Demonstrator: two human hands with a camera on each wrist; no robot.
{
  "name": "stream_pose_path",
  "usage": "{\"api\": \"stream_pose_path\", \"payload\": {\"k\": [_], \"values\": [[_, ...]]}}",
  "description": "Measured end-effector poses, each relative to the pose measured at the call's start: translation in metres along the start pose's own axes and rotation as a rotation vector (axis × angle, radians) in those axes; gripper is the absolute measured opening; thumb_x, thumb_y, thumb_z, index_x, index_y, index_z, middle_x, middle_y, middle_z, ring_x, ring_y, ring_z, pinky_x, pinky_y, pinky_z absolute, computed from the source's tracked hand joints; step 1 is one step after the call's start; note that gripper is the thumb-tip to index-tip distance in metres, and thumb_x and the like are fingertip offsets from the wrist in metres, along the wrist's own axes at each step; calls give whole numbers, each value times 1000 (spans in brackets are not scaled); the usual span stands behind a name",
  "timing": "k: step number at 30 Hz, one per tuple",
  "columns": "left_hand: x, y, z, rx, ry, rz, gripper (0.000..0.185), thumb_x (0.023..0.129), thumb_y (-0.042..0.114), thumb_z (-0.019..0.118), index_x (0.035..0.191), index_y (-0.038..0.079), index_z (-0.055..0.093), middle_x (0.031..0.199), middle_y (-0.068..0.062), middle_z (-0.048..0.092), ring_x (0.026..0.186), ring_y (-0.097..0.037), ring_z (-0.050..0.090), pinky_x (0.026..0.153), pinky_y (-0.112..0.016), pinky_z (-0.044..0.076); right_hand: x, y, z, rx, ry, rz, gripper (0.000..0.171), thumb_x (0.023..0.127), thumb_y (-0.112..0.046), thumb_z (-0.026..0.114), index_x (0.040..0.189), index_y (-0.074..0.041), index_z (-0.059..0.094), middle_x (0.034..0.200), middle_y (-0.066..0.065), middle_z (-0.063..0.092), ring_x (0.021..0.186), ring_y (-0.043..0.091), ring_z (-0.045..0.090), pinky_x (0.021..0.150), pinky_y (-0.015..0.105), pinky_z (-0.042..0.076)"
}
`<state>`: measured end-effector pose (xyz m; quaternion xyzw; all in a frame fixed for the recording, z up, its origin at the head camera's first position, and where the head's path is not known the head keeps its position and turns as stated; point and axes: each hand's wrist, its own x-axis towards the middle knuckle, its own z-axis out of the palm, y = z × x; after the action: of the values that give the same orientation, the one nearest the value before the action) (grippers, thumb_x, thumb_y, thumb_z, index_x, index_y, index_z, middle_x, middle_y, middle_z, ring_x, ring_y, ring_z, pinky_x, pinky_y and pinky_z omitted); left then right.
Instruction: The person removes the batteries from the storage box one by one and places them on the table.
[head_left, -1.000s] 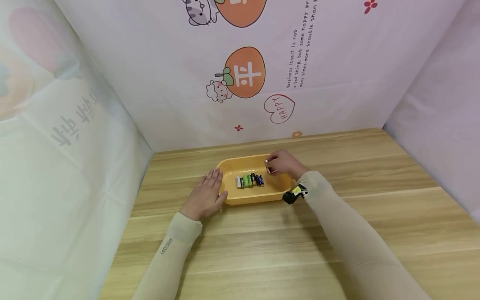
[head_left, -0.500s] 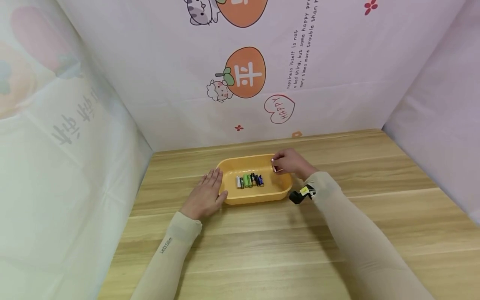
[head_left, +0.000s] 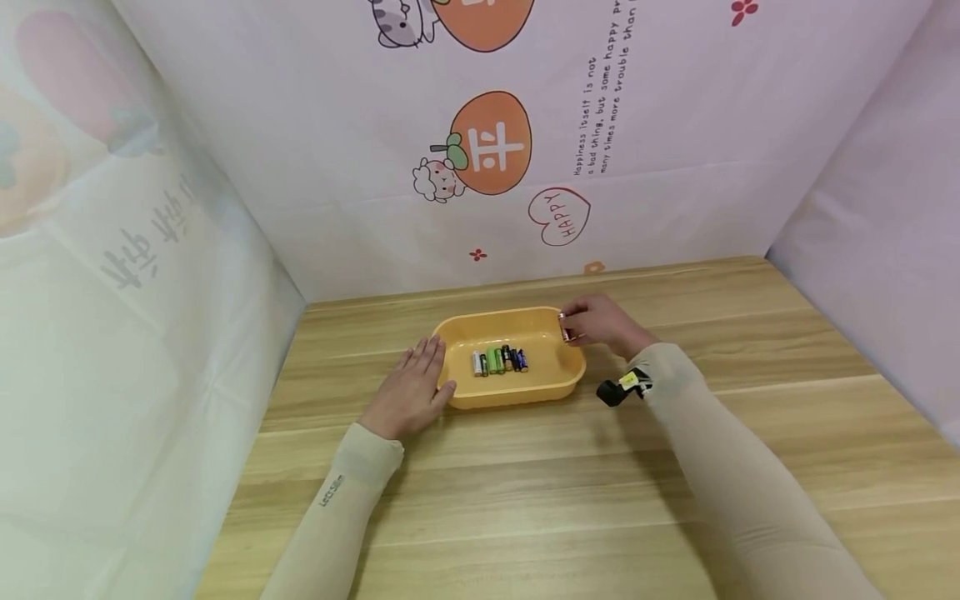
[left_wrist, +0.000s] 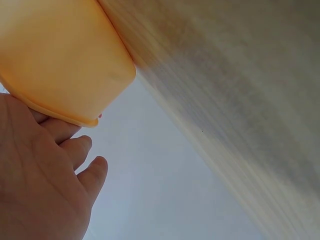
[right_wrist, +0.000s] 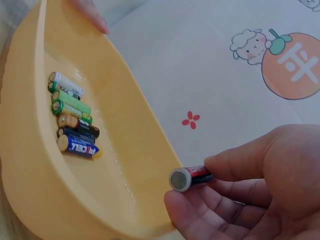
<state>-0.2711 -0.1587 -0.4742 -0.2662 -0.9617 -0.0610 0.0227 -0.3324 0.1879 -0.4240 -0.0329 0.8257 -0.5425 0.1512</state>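
Note:
An orange tray (head_left: 572,367) (right_wrist: 40,200) (left_wrist: 65,55) sits on the wooden table with several batteries (head_left: 499,361) (right_wrist: 72,114) lined up inside. My right hand (head_left: 600,327) (right_wrist: 250,190) pinches a red and black battery (head_left: 564,327) (right_wrist: 191,177) between thumb and fingers, above the tray's right rim. My left hand (head_left: 411,390) (left_wrist: 40,175) lies flat on the table with straight fingers touching the tray's left rim.
The wooden table (head_left: 675,467) is boxed in by printed cloth walls (head_left: 495,150) at the back and both sides. Bare wood lies to the right of the tray and in front of it.
My right hand has carried the red and black battery rightward, from over the tray's inside to its right rim. The left hand and the tray have stayed put.

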Motion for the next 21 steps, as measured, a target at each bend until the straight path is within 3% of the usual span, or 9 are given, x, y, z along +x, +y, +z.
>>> {"api": "stream_pose_path", "payload": {"k": [9,16,21], "values": [[0,0,0,11,6,9,68,104,41,33,154,0,12,160,-14,8,147,-31,9,117,-44,8,-1,11,-14,35,9,5,36,98,-4,53,127,17,50,115,32,57,88,25,64,86,44,54],[0,0,1,10,15,12,68,104,41,33,154,0,13,161,-14,8,147,-30,8,117,-44,9,-2,20,-22,44,9,2,33,98,-3,52,125,16,51,106,24,61,84,19,64,83,43,55],[0,-1,3,8,31,20,68,104,40,34,154,0,13,160,-14,9,147,-31,9,117,-44,9,-6,22,-28,38,17,-3,31,97,-2,52,122,16,51,100,22,62,81,19,64,86,48,53]]}}
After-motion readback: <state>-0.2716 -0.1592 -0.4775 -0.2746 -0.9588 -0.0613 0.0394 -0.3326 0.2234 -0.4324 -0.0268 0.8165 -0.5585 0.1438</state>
